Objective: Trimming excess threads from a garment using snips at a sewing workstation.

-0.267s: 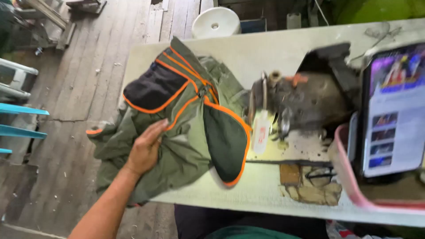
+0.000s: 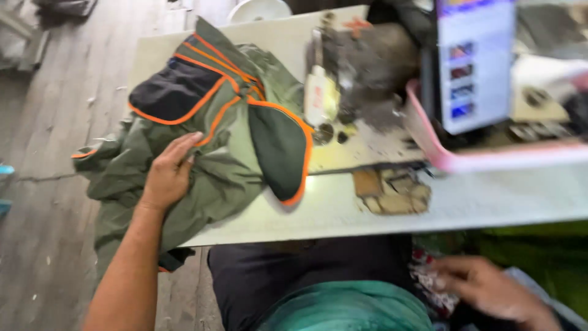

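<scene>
Head view: left hand [image 2: 166, 178] is lying open and flat on the garment [image 2: 220, 165], left of the sewing machine [image 2: 361, 67]. Looks soft, light; pinch the orange edge. Right hand [image 2: 490, 291] is resting loosely open, below.

Olive garment [image 2: 214, 171], orange-trimmed, crumpled, draped over table edge

Left hand [image 2: 166, 178] and forearm bare, no sleeve, watch or ring visible. Right hand [image 2: 490, 291] bare, blurred. Dark trousers at lap; teal garment over torso.
</scene>
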